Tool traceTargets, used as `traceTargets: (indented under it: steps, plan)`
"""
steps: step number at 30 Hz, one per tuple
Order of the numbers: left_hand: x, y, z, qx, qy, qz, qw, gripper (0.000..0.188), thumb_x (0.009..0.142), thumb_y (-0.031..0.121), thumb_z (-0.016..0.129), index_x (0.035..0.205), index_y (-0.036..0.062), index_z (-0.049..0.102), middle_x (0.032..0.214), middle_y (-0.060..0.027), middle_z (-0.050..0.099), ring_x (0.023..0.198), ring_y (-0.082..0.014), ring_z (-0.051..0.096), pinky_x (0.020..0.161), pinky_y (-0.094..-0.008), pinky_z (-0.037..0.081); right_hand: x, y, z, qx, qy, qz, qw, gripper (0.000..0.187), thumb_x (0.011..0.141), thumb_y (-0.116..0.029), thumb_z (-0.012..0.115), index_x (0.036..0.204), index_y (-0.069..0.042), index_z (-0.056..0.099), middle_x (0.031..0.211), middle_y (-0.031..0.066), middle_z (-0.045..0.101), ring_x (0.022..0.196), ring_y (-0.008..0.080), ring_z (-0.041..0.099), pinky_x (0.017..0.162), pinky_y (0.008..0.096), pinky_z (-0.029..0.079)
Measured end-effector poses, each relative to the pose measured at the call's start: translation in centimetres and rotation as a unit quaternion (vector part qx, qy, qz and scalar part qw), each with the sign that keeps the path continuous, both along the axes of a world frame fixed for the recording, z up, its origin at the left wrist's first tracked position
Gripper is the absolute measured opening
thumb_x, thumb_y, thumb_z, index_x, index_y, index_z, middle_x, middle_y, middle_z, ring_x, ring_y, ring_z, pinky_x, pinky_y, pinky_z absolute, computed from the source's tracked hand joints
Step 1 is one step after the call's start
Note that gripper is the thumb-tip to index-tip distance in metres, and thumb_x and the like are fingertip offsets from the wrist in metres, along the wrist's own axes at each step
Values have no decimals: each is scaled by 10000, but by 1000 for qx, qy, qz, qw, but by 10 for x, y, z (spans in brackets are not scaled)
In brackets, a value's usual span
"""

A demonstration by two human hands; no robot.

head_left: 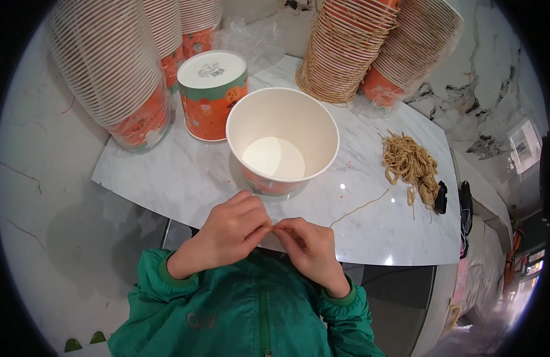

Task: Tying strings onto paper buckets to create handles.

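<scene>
Bare tabletop [394, 238] reaches its near edge at lower right. Left hand [234, 228] and right hand [312, 246] meet, grips pinched closed, contents unclear; cord [361, 208] runs rightward from the latter, below the central tub [282, 134].

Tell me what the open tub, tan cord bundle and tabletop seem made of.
Open tub: probably coated paperboard, smooth and pale inside, with a rolled rim. Tan cord bundle: matte, perhaps paper or plant fibre, judging by the thin, tangled strands. Tabletop: glossy, with bright light reflections and grey marble-like veining; whether stone or laminate, I can't tell.
</scene>
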State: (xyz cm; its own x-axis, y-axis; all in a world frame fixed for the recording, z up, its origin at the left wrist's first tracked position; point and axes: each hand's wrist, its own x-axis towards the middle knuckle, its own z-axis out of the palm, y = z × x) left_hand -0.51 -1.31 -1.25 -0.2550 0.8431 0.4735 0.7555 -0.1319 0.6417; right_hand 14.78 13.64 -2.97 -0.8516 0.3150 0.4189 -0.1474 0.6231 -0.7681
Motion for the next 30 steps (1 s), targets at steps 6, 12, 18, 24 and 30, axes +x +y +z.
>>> traceTargets:
  steps: [6, 12, 18, 24, 30]
  plan:
    - [-2, -1, 26, 72, 125, 42, 989, 264, 755, 1, 767, 989, 54, 656, 1008, -102, 616, 898, -328, 595, 745, -423, 506, 1, -7, 13, -117, 1, -18, 993, 106, 912, 18, 710, 984, -15, 640, 667, 54, 620, 522, 99, 577, 499, 259, 444]
    - [-27, 16, 63, 127, 259, 139, 947, 447, 694, 16, 806, 1121, 63, 683, 1104, -100, 662, 1076, -341, 635, 1031, -498, 463, -20, -17, 17, -30, 167, -129, 977, 116, 879, 42, 709, 929, 4, 611, 651, 18, 586, 512, 69, 529, 482, 227, 410]
    - [-27, 29, 50, 102, 217, 66, 969, 269, 739, -13, 762, 997, 50, 721, 926, -66, 683, 898, -270, 652, 877, -442, 470, -30, -13, 14, -2, 203, -172, 964, 118, 873, 52, 703, 920, 4, 606, 675, 24, 615, 534, 82, 566, 505, 238, 463]
    - [-11, 38, 56, 108, 198, 68, 972, 271, 745, -24, 758, 1007, 37, 724, 894, -76, 688, 821, -266, 632, 729, -376, 445, -33, -8, 14, -39, 208, -184, 960, 124, 886, 74, 673, 957, 20, 587, 771, 16, 612, 635, 67, 549, 594, 221, 469]
    - [-7, 42, 56, 99, 192, 66, 974, 278, 754, -26, 748, 1022, 40, 726, 886, -81, 679, 794, -280, 611, 718, -382, 440, -39, 0, 9, -47, 231, -192, 953, 110, 886, 31, 718, 921, 8, 616, 721, 50, 669, 563, 89, 609, 527, 239, 490]
